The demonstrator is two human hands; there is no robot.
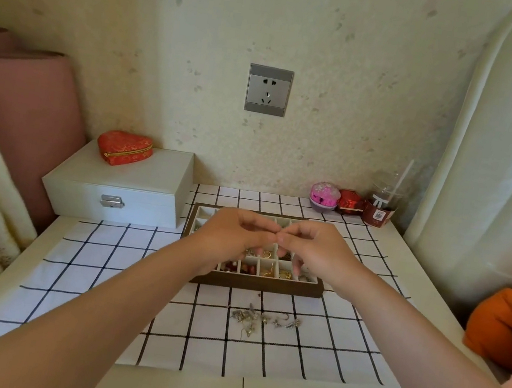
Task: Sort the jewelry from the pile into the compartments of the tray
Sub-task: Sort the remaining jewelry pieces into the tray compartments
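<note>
Dark wooden tray (253, 285) with white compartments, centre frame, near rows already partly filled. Left hand (235, 234) and right hand (316, 247) meet above it, fingers curled tip to tip; anything held is indiscernible. Small silvery jewelry pile (264, 321) below lies unsorted.

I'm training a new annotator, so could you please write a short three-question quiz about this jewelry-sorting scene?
1. True or false: the jewelry pile lies inside the tray.
2. What rests on the white box? A) a book B) a red heart-shaped pouch C) scissors
3. Where are the left hand and the right hand?
Key: 1. False: it lies on the checked cloth, nearer the person than the tray. 2. B. 3. Both over the tray, fingertips meeting; whether they pinch anything cannot be told.
</note>
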